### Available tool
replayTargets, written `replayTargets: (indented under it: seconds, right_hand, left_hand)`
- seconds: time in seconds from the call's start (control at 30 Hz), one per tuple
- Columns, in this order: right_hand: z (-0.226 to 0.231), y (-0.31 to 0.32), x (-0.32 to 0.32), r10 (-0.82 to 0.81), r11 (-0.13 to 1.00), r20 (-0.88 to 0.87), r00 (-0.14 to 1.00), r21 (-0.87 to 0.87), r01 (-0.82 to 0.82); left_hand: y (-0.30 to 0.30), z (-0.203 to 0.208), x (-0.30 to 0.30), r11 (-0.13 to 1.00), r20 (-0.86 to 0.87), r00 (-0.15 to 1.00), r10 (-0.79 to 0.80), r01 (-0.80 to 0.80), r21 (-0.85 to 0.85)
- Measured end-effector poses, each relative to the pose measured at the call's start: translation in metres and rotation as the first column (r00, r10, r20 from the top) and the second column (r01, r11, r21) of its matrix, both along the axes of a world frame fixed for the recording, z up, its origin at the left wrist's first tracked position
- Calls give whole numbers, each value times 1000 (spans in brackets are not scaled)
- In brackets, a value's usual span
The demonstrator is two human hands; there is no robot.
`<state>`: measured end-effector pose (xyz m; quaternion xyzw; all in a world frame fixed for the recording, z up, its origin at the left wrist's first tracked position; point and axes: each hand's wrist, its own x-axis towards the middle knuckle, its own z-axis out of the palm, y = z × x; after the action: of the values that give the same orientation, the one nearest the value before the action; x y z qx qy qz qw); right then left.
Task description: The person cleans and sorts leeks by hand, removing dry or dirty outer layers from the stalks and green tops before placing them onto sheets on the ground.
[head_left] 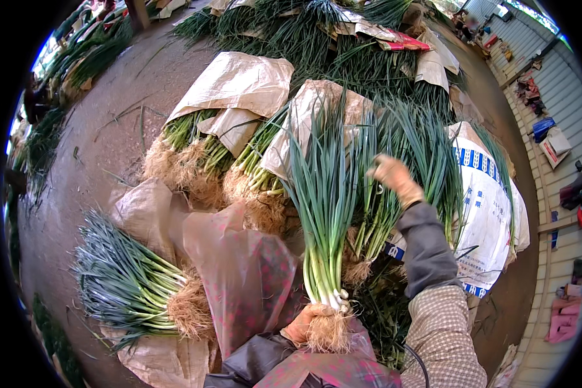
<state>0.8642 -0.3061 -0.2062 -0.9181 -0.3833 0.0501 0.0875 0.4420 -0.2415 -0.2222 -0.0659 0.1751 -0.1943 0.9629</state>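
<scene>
My left hand (304,321) is closed around the white lower end of a bunch of green onions (333,213). The bunch stands upright over my lap, its pale roots hanging down and its long green leaves pointing away from me. My right hand (398,180) is beside the leaves, over another pile of green onions (420,152). Its fingers look curled together, and what they hold, if anything, cannot be made out. A patterned, dark translucent plastic sheet (239,265) covers my lap and legs.
At the left a loose bunch of green onions (136,281) lies on woven sacking. Ahead are root-end bundles under beige sacks (239,81). A white and blue printed sack (488,213) stands at the right, near a corrugated wall (556,84). A large heap (304,39) lies farther back.
</scene>
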Motion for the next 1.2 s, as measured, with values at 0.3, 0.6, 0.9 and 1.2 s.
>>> replayTargets:
  seconds: [0.3, 0.6, 0.9, 1.2]
  right_hand:
    - [-2, -26, -30, -321, 451, -471, 821, 687, 570]
    - [-98, -113, -219, -558, 635, -521, 646, 233, 736]
    - [-30, -160, -212, -329, 743, -501, 801, 386, 547]
    - [-48, -227, -250, 102, 318, -960, 260, 279, 906]
  left_hand:
    - [20, 23, 8, 872, 438, 763, 475, -340, -352]
    - [9, 16, 24, 918, 80, 915, 395, -390, -72]
    - [-14, 50, 29, 861, 135, 852, 506, -508, -23]
    - [-21, 31, 21, 974, 202, 969, 143, -174, 147]
